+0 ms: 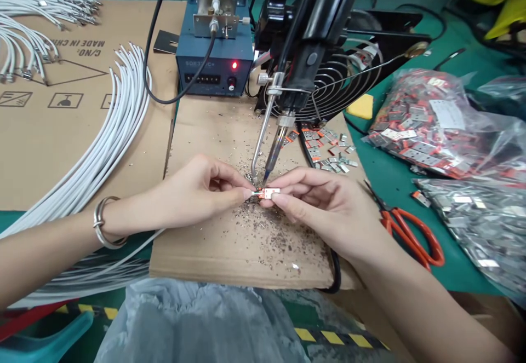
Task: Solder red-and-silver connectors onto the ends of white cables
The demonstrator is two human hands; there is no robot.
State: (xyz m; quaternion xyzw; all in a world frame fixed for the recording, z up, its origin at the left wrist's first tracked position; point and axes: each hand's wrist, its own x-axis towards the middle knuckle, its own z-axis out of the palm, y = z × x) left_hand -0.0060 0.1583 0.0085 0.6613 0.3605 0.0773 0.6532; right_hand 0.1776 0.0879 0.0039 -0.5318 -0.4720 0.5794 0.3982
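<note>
1. Head view: the left hand (pixel 201 193) pinches a thin cable end (pixel 257 194) between thumb and fingers; the right hand (pixel 329 204) grips a small connector (pixel 272 193) by its right part.
2. The connector is just nearer than the soldering iron (pixel 273 149) tip, over the cardboard (pixel 213 253); the hands probably meet here to bring the joint to the heat, fingers aside.
3. Its long axis runs left–right, roughly level, the orange end pointing left towards the cable end.
4. The cable bundle (pixel 123 111) lies left, loose connectors (pixel 315 153) far right, presumably within reach.
</note>
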